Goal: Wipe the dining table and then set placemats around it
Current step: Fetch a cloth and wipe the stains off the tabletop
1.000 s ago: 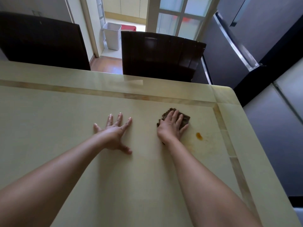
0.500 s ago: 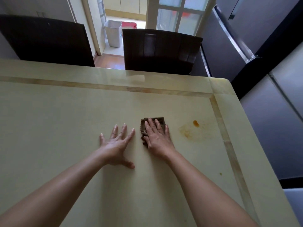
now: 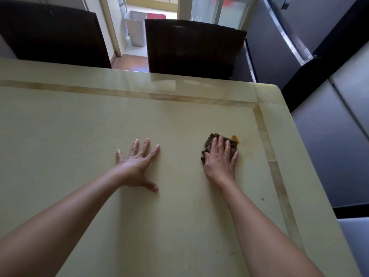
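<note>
- Right hand (image 3: 220, 159) lies flat, fingers straight, pressing a brown cloth (image 3: 209, 143) onto the table (image 3: 79, 126).
- Orange stain (image 3: 234, 137) just beyond its fingertips.
- Left hand (image 3: 137, 162) spread flat, well apart.

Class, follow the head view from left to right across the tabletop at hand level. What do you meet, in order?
Left hand → cloth → orange stain → inlay strip. The right hand lies over the cloth, so it is left out.
</note>
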Demonstrator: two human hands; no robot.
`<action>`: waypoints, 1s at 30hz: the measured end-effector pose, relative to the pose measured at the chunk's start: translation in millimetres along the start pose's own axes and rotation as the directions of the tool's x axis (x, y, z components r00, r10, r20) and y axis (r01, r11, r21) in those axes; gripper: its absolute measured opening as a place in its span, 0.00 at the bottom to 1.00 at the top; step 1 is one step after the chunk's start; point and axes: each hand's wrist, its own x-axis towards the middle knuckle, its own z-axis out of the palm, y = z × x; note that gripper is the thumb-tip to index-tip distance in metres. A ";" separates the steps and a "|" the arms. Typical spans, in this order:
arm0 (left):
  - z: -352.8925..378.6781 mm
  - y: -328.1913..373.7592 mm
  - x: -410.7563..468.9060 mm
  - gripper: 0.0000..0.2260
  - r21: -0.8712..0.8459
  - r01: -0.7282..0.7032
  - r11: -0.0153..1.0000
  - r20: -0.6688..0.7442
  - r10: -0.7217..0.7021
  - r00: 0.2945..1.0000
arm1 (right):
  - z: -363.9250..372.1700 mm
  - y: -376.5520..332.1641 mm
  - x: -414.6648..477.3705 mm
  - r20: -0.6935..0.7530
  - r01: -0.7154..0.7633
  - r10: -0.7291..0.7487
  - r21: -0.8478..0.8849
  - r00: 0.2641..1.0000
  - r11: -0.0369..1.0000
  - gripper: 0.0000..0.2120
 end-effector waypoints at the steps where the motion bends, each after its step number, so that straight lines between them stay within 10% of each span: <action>1: 0.2 -0.2 0.0 0.59 -0.004 0.000 1.000 0.003 0.000 1.000 | 1.1 -4.4 -4.5 -0.002 -0.027 0.027 0.005 1.000 1.000 0.29; 18: 55.0 9.3 -85.9 0.59 0.050 -0.082 0.995 -0.091 0.086 0.992 | 45.2 -36.2 -140.2 0.137 0.472 -0.460 -0.074 0.877 0.878 0.28; 30: 69.5 12.0 -97.1 0.60 0.032 -0.064 0.997 -0.005 0.065 0.998 | 29.8 29.8 -133.9 -0.008 0.112 -0.112 -0.029 0.994 0.993 0.28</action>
